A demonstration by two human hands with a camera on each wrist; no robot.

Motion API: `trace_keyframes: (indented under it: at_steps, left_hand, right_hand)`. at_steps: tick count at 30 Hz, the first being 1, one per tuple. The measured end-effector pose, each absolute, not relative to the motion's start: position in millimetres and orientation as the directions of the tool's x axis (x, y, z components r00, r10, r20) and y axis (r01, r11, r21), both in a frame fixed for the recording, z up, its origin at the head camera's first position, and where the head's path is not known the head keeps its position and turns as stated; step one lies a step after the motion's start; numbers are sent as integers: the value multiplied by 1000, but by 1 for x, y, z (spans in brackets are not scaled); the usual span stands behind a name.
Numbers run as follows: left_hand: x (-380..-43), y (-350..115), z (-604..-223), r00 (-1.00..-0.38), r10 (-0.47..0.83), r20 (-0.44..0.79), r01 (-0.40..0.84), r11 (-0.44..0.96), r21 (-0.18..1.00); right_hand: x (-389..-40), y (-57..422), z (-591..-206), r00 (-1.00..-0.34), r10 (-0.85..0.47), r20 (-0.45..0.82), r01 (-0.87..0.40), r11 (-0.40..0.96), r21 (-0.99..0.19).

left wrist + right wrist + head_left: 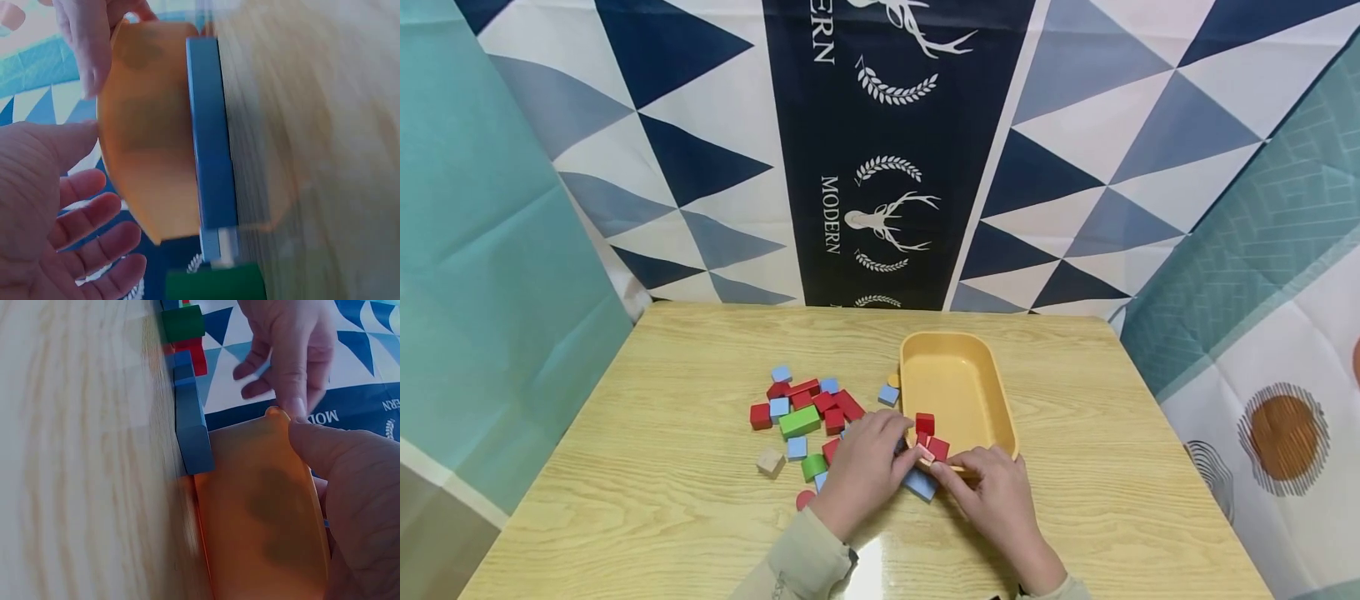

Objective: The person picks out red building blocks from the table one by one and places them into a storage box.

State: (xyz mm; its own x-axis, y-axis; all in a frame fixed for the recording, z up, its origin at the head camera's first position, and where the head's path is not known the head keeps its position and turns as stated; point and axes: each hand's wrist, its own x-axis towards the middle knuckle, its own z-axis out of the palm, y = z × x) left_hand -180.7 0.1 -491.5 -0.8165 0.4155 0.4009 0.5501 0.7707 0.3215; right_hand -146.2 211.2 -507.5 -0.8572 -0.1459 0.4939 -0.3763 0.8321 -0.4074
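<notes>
Left hand point(867, 458), right hand point(996, 496) — at yellow tray point(951, 375); red blocks point(925, 424) inside

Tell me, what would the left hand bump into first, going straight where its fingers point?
Probably the farthest red block inside the yellow tray, just ahead of the left hand, though height is hard to judge.

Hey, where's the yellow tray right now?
In the head view, the yellow tray sits right of centre on the table, right of most loose blocks, with left hand and right hand at its near rim.
</notes>
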Motion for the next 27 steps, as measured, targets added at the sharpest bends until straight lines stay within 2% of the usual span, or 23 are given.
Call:
trace_keyframes:
  at_steps: [6, 10, 14, 27]
  left_hand:
    - [-189, -22, -493, -890, 263, 372, 386, 869, 309]
    - [-193, -32, -497, -907, 192, 374, 307, 910, 277]
    - [-194, -36, -501, -904, 160, 397, 287, 915, 284]
    - [-193, -40, -501, -920, 143, 364, 253, 927, 276]
  right_hand:
    - [-145, 211, -506, -858, -143, 494, -372, 835, -404]
    - [-145, 210, -504, -864, -139, 485, -365, 835, -411]
    - [-144, 210, -505, -864, -136, 484, -364, 835, -414]
    - [-146, 210, -508, -863, -140, 486, -367, 834, -412]
